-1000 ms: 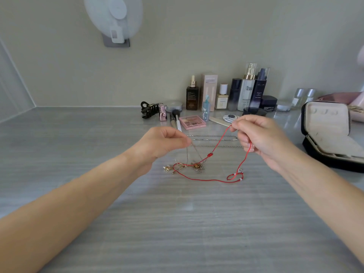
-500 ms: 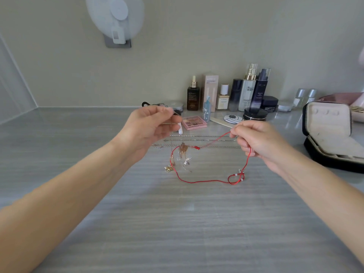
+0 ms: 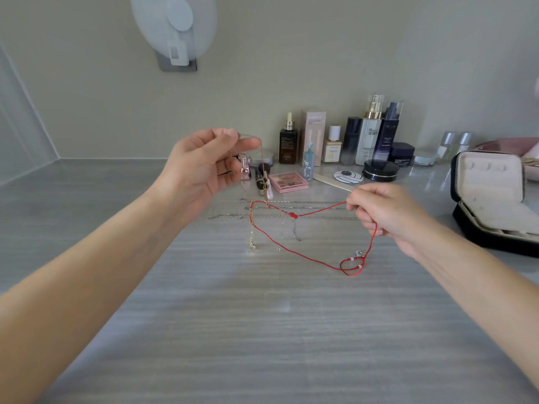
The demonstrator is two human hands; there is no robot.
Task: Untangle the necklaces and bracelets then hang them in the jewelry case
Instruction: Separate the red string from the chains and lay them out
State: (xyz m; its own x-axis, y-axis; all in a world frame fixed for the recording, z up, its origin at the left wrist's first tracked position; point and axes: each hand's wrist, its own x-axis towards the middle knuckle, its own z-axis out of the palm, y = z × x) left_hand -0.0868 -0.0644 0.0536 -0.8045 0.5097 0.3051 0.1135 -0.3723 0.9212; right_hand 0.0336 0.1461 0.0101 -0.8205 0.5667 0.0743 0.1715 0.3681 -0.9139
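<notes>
Untangling step: left hand (image 3: 204, 167) pinches the gold chain (image 3: 264, 182) high, right hand (image 3: 385, 214) pinches the red cord (image 3: 293, 215); next, ease them apart (gently).

Location type: home dressing area. Indicators: grey wood-grain bench (image 3: 262, 330) set against a plain wall (image 3: 320, 53); row of skincare bottles (image 3: 370, 135); black cosmetic jar (image 3: 380, 170); pink eyeshadow palette (image 3: 288, 182); open jewelry case (image 3: 490, 182); wall-mounted fan (image 3: 175, 27).

Beige wall (image 3: 320, 53), grey woodgrain countertop (image 3: 262, 330)
</notes>
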